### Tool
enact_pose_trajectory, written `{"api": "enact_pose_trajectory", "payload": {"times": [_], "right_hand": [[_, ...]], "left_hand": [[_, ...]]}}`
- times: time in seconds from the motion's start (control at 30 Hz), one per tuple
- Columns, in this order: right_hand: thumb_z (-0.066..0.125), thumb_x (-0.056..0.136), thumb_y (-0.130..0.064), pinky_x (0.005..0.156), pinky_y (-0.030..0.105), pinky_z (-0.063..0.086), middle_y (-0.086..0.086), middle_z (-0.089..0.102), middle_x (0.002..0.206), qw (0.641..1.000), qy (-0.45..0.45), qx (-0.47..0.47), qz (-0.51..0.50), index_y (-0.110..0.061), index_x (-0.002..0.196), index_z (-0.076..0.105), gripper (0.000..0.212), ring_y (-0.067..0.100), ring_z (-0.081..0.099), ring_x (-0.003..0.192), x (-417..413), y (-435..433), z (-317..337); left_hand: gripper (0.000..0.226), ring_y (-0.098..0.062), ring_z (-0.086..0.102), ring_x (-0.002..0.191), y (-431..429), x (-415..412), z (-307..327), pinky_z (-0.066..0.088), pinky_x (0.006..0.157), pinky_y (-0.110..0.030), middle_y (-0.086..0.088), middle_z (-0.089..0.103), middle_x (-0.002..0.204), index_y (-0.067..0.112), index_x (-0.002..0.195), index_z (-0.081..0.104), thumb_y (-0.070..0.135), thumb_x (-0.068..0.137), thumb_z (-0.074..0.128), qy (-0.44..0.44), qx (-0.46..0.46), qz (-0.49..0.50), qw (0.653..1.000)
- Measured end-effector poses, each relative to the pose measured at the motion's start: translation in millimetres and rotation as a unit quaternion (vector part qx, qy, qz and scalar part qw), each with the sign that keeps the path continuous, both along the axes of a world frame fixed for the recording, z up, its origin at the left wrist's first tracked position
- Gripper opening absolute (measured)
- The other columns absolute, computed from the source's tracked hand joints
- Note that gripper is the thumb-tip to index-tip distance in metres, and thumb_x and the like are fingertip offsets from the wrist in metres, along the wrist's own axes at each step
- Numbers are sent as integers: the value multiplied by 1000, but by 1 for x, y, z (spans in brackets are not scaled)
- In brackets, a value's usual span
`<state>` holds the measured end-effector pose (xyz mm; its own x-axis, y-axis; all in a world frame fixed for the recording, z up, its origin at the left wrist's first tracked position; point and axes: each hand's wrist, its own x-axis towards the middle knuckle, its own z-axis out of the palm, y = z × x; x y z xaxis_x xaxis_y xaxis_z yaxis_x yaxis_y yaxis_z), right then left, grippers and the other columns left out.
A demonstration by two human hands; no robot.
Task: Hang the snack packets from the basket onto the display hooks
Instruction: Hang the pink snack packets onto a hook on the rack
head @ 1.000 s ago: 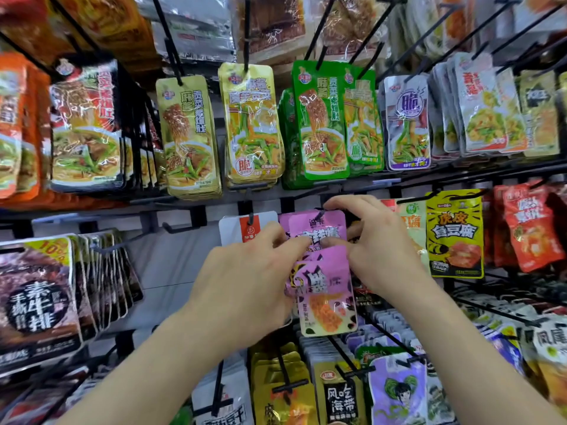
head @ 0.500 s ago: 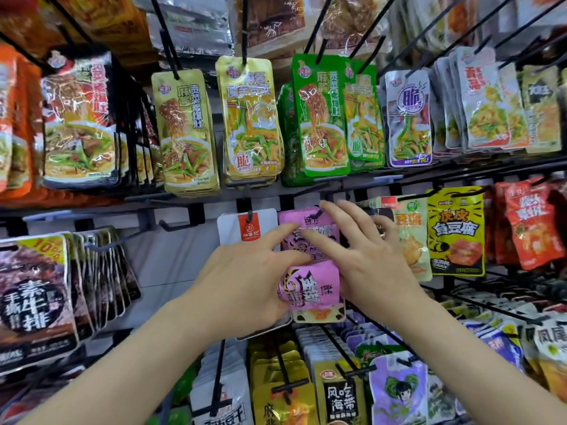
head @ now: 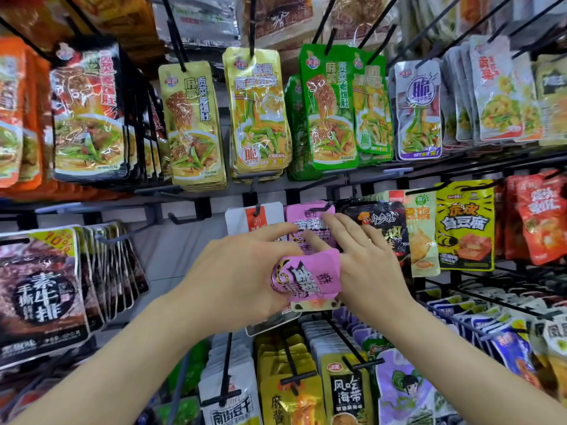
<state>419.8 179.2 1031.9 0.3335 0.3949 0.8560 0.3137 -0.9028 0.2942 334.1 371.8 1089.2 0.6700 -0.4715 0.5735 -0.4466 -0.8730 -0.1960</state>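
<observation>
A pink snack packet [head: 310, 217] hangs on a black display hook [head: 329, 206] in the middle row. In front of it my left hand [head: 242, 271] grips a crumpled bunch of pink packets [head: 306, 276], folded over below the hanging one. My right hand [head: 365, 265] has its fingers spread and straight, its fingertips touching the hanging pink packet and its palm against the right side of the bunch. No basket is in view.
Rows of hooks full of packets surround my hands: a white and red packet [head: 254, 219] to the left, a black packet [head: 383, 222] and yellow packet [head: 464, 225] to the right, green and gold ones above. Bare hooks [head: 181, 220] stick out at left. Hook ends [head: 297, 380] jut out below.
The pink bunch has been folded up and crumpled in my left hand. My right hand let go of the top and spread its fingers flat. A black packet now shows behind it.
</observation>
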Motion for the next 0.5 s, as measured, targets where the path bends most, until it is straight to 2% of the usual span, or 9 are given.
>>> {"api": "enact_pose_trajectory", "payload": {"times": [0.1,0.2,0.3,0.37,0.4,0.43,0.47,0.5], "right_hand": [[76,72,-27,99,48,28,17,49,142,999,29,-1,-23,-23,134,56,65,32,51,128,3,4,1],[84,56,-19,95,47,25,19,50,141,997,71,8,-32,-21,131,59,79,31,52,127,0,8,3],[82,61,-21,95,47,24,19,48,143,997,70,4,-26,-21,129,60,71,31,45,134,0,10,4],[83,60,-24,95,46,24,16,50,142,998,54,-5,-7,-21,122,63,65,30,42,137,0,6,5],[81,61,-23,95,44,25,14,54,140,999,31,-6,19,-20,119,65,61,30,43,136,-2,3,5],[77,66,-21,95,43,27,10,58,135,998,3,17,61,-19,117,66,52,28,46,134,-7,-1,6],[70,74,-18,95,41,32,5,64,128,989,-11,82,121,-19,113,68,40,25,51,129,-16,-2,7],[63,83,-16,95,39,41,-1,69,118,961,4,188,204,-18,109,70,27,20,58,121,-31,-3,10]], "left_hand": [[37,3,52,113,2,-1,-2,42,65,-26,34,38,142,52,110,55,49,75,68,-3,-18,-21,1000],[38,2,56,107,7,0,-6,49,66,-28,32,48,131,48,109,57,48,73,68,-4,-47,-44,998],[29,-3,61,84,11,-2,-9,53,65,-36,20,62,99,38,99,64,41,72,71,31,-125,-78,989],[24,-2,63,69,10,-6,-11,54,63,-31,14,68,82,32,94,66,30,75,79,81,-211,-119,967],[29,0,64,68,9,-9,-11,54,63,-25,15,70,80,32,95,66,23,73,82,99,-254,-134,953],[37,3,66,70,8,-11,-13,52,63,-17,17,71,80,34,96,63,17,70,84,113,-294,-140,939],[44,4,66,71,7,-12,-14,49,62,-13,19,71,82,35,97,60,13,68,85,125,-332,-143,924],[50,3,67,72,5,-13,-16,49,61,-11,20,71,83,35,99,57,9,66,85,139,-370,-147,907]]}}
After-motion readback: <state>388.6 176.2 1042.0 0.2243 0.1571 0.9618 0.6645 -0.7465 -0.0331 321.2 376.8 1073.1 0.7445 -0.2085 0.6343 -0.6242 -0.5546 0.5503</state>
